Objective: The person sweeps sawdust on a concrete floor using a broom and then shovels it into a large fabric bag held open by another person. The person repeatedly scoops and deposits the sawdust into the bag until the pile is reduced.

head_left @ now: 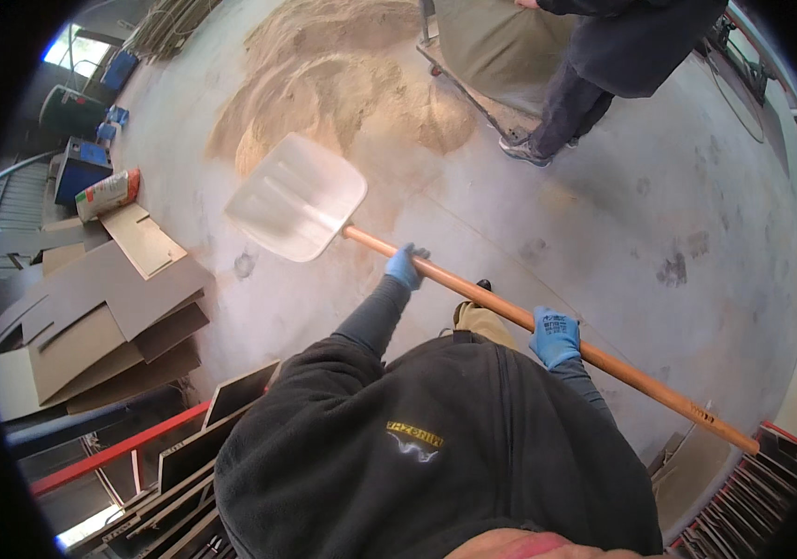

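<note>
At far left, flat panels [151, 296] in grey, tan and brown lie in a loose, overlapping heap, smooth-faced and straight-cut. A plump bag [108, 194], white with red and green, rests at their upper edge, and a red metal rail [119, 449] slants below them.

Next comes the shovel [482, 297], held diagonally across the front of the person, its head at upper left and its far end at lower right. The blade [298, 197] is broad, off-white and seemingly plastic, with rounded corners and shallow lengthwise ridges. It overlaps the lower edge of a pile [352, 102] of fine, sandy-tan loose material; whether the two touch cannot be told. The handle is a long, round, orange-brown wooden pole with a smooth sheen.

The left hand [405, 267], in a blue glove, grips the handle not far from the blade, its forearm reaching forward in a dark grey sleeve. The right hand [555, 337], gloved alike, is closed around the handle farther back, the back of the glove facing up and the forearm close to the body.

Above and to the right, a co-worker [627, 47] in dark clothes stands beside a metal-framed cart [473, 101] carrying a bulging olive sack [506, 42]. Smooth grey floor [715, 252], dark-spotted, spreads beyond.
</note>
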Demonstrator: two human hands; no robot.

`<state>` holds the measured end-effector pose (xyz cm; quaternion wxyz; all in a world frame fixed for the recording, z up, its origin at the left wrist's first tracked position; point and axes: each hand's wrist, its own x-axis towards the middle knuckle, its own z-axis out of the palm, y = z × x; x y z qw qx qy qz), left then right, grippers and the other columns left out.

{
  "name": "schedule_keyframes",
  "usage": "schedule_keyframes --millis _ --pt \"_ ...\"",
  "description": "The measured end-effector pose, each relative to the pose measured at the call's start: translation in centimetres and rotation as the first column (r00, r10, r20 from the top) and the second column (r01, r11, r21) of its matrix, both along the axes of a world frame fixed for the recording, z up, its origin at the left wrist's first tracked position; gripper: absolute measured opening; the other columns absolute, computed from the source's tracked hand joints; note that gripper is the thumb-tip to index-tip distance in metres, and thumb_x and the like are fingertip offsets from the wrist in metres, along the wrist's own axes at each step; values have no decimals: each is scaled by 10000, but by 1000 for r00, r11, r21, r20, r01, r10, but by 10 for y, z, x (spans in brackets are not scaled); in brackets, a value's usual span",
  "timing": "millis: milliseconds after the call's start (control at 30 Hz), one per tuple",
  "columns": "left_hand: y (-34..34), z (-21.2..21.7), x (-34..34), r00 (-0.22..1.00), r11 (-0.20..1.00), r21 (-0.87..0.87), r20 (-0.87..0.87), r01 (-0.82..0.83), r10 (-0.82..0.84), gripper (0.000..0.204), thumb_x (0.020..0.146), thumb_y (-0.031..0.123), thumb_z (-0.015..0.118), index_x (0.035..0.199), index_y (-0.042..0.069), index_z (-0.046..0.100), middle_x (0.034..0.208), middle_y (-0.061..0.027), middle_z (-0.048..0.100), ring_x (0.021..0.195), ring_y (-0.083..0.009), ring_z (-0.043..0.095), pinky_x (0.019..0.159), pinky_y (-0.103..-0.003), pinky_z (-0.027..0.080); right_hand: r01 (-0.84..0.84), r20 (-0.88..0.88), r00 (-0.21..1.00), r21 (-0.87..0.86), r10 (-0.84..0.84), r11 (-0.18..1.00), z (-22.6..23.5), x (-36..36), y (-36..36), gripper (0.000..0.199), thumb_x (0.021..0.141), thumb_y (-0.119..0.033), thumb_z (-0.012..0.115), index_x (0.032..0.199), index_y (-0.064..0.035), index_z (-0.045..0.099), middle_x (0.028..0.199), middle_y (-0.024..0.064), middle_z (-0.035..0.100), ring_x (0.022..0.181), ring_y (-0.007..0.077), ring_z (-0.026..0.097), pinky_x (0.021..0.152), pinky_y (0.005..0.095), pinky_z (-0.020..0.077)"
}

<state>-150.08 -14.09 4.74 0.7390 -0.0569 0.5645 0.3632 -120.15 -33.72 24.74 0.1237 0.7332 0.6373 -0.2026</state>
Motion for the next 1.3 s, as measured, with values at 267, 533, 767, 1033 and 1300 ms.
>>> schedule_keyframes --millis 267,533,767,1033,1300 --pt "-139 16 28 991 980 -198 130 5 22 231 946 253 531 1062 54 516 1034 -127 639 976 -297 615 917 -441 498 -52 79 995 -30 54 998 23 -88 -64 178 748 -160 664 904 -83 630 808 145 688 763 313 690 676 438 515" --pt "-220 19 23 1000 889 -458 -19 -10 1 282 964 329 498 1046 62 537 1057 -106 657 897 -232 649 842 -369 534 -40 227 972 -100 62 994 118 -68 -137 182 697 -169 688 842 -73 634 784 125 672 750 317 673 654 414 501" --pt "-260 13 63 988 845 -527 60 -90 143 299 943 331 551 1075 64 528 1018 -113 665 877 -249 670 843 -370 561 -269 596 798 219 90 938 246 36 -234 192 619 -143 700 771 -122 585 760 108 593 727 295 598 667 407 409" --pt "-314 19 140 986 909 -417 145 -11 78 289 943 308 532 1108 71 525 1094 -108 656 976 -249 644 891 -402 537 -116 605 795 237 -53 965 249 88 -314 191 636 -139 690 789 -126 577 768 97 591 727 284 594 687 397 405" --pt "-354 28 201 928 970 -118 335 211 -162 284 940 275 491 1135 79 558 1191 -95 621 1086 -218 567 965 -364 456 -219 524 851 273 46 937 181 69 -326 138 716 -184 630 840 -134 593 788 66 586 742 254 578 671 415 389"
